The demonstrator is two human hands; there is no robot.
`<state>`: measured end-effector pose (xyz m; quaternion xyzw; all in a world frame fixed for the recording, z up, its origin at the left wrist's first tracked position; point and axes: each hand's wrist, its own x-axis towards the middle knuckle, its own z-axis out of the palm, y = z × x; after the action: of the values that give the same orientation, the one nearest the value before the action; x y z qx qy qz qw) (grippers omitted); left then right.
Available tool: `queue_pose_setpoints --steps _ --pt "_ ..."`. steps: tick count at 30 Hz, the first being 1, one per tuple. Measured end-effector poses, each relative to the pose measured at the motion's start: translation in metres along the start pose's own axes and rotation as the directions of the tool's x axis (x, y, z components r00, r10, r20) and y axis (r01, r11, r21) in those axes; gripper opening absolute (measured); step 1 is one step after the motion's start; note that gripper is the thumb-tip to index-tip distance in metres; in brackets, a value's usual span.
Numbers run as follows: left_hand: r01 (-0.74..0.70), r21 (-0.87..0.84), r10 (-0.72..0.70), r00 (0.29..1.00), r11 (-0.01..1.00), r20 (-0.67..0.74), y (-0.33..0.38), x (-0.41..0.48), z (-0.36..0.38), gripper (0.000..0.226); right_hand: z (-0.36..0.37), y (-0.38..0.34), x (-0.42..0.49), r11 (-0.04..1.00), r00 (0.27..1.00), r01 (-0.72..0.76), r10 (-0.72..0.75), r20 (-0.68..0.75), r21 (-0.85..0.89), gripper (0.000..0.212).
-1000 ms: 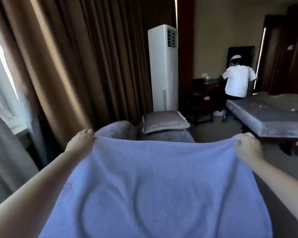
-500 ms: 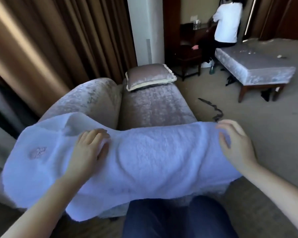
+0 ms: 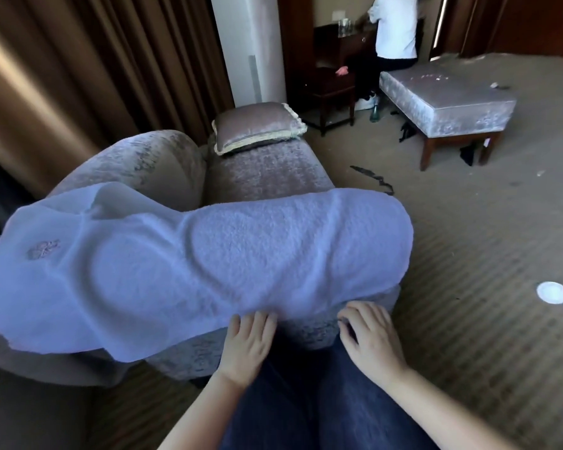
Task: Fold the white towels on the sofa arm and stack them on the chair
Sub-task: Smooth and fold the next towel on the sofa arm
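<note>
White terry cloth – the towel – lay spread lengthwise across the sofa arm, covering most of its top. Its right end rounded over the arm's far side. Its left end spilled past the arm, and one corner hung down the near face. An embroidered emblem showed near that left end, and a small flap stood raised along the far edge.

At the towel's near hem, the left hand rested with its fingers straight, the tips touching the cloth's edge, and its grip was released. The right hand sat just beside it against the arm's upholstery, the fingers bent at the hem. Whether that grip had hold of the cloth could not be told. Both forearms reached up from a pair of blue jeans.

Beyond the arm ran the mauve sofa seat, with a fringed cushion at its far end. Brown curtains hung to the left, and a tall white air unit stood behind the cushion. Across the striped carpet stood a padded ottoman on wooden legs. A dark strap lay between it and the sofa – and a white disc lay near the right edge. Farther back, another person in a white top stood at a dark bench.
</note>
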<state>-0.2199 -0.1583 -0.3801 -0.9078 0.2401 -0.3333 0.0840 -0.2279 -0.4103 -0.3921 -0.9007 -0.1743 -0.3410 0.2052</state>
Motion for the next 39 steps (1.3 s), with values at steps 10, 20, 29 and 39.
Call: queue_pose_setpoints --steps 10,20,29,39 --pt "0.114 0.140 -0.127 0.988 0.984 0.089 -0.013 0.012 0.005 0.029 0.032 -0.045 -0.010 0.999 0.997 -0.034 0.033 0.064 0.006 0.032" --pt "0.088 -0.260 -0.124 0.984 0.962 -0.128 -0.016 -0.007 -0.034 0.019 0.037 -0.053 0.009 0.990 0.989 -0.137 0.135 -0.058 -0.035 0.062" --pt "0.195 -0.220 -0.225 0.967 0.956 -0.119 -0.044 -0.028 -0.078 0.030 -0.024 0.028 0.018 0.973 0.960 -0.226 0.216 -0.177 -0.037 0.044" --pt "0.526 -0.252 -0.490 0.850 0.813 0.195 -0.068 -0.033 -0.064 0.029 -0.114 0.101 0.027 0.941 0.970 -0.243 0.229 0.083 0.236 0.051"
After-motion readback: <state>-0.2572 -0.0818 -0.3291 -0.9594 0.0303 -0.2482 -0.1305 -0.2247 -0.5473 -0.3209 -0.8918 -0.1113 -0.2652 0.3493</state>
